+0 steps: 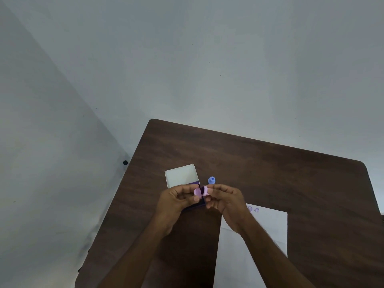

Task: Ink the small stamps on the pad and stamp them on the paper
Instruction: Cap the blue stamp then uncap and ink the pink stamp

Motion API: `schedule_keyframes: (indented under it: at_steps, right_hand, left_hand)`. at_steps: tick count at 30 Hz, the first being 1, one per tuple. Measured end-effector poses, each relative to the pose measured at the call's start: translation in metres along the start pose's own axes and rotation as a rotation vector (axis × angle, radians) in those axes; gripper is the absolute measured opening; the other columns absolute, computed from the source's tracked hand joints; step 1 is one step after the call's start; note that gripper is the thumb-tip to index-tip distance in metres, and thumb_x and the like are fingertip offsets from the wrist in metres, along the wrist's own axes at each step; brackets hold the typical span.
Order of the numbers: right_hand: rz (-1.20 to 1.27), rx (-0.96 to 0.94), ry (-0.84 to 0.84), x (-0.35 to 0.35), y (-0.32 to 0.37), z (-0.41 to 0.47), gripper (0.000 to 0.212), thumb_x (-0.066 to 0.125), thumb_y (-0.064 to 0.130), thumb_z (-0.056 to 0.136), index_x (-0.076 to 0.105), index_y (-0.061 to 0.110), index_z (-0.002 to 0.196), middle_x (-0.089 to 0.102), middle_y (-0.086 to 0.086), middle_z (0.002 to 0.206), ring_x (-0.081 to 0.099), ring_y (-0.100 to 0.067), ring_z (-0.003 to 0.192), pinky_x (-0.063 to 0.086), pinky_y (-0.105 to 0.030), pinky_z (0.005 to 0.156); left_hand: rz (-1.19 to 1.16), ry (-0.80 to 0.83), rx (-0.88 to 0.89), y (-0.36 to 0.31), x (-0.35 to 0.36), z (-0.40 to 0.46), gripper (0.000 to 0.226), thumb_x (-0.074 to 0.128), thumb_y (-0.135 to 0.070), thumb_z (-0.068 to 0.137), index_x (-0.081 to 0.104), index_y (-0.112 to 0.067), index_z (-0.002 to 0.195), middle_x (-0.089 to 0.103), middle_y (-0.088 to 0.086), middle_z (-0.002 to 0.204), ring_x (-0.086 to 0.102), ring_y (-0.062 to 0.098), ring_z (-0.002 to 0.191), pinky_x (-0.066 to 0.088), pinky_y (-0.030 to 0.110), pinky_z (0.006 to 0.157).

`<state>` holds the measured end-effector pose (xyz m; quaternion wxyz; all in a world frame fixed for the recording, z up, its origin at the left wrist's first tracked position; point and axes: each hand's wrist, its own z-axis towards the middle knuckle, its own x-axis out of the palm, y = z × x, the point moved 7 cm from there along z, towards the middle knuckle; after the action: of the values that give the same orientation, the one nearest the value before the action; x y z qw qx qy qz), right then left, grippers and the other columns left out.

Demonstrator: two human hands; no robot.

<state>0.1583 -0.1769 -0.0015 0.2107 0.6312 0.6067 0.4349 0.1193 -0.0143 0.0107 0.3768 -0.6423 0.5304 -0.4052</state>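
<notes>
One brown desk [270, 169] carries everything I see. On it lies the white paper [266, 229], thin and floppy, two purple prints already near its top edge. My left hand [176, 202] pinches a pink cap [197, 192]; my right hand [226, 201] pinches the pink stamp [205, 190], both above the desk. It looks light, rigid and small, so I judge fingertips on its sides hold best.

Both hands, left [176, 199] and right [226, 201], and forearms are bare, without visible sleeves or jewellery.

Plain indoor room: bare grey walls [207, 59], dark wooden table [270, 173].
</notes>
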Motion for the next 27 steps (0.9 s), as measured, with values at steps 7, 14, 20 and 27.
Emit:
schedule_keyframes:
  at_steps: [7, 14, 20, 27]
  right_hand:
    - [0.039, 0.027, 0.027, 0.005, -0.006, 0.005, 0.013, 0.067, 0.005, 0.084, 0.074, 0.002, 0.095, 0.073, -0.019, 0.088, 0.069, -0.024, 0.069, 0.059, -0.031, 0.061]
    - [0.045, 0.084, 0.088, 0.021, -0.019, 0.011, 0.023, 0.072, 0.013, 0.078, 0.073, 0.004, 0.098, 0.072, -0.020, 0.094, 0.069, -0.025, 0.073, 0.058, -0.031, 0.063]
    - [0.059, 0.148, 0.160, 0.055, -0.031, 0.009, 0.026, 0.071, 0.012, 0.079, 0.072, 0.003, 0.102, 0.071, -0.020, 0.096, 0.068, -0.024, 0.075, 0.057, -0.032, 0.062]
    - [0.039, 0.199, 0.253, 0.086, -0.046, 0.006, 0.024, 0.069, 0.014, 0.083, 0.071, 0.003, 0.104, 0.072, -0.016, 0.093, 0.067, -0.022, 0.075, 0.056, -0.031, 0.063]
  left_hand:
    - [-0.052, -0.027, 0.039, 0.003, -0.016, -0.005, 0.035, 0.080, -0.014, 0.071, 0.072, -0.024, 0.104, 0.075, 0.003, 0.103, 0.070, 0.022, 0.097, 0.057, 0.027, 0.078]
    - [-0.013, -0.133, 0.026, 0.034, -0.060, -0.014, 0.042, 0.078, -0.016, 0.078, 0.068, -0.027, 0.116, 0.073, -0.007, 0.109, 0.067, 0.010, 0.103, 0.055, 0.021, 0.079]
    - [0.205, -0.403, -0.055, 0.069, -0.107, -0.026, 0.028, 0.082, -0.026, 0.074, 0.070, -0.036, 0.097, 0.073, -0.024, 0.091, 0.068, -0.002, 0.087, 0.053, 0.010, 0.070]
    - [0.746, -0.586, 0.092, 0.065, -0.126, -0.031, 0.029, 0.081, -0.036, 0.072, 0.075, -0.028, 0.099, 0.069, -0.011, 0.105, 0.058, 0.011, 0.104, 0.046, 0.031, 0.089]
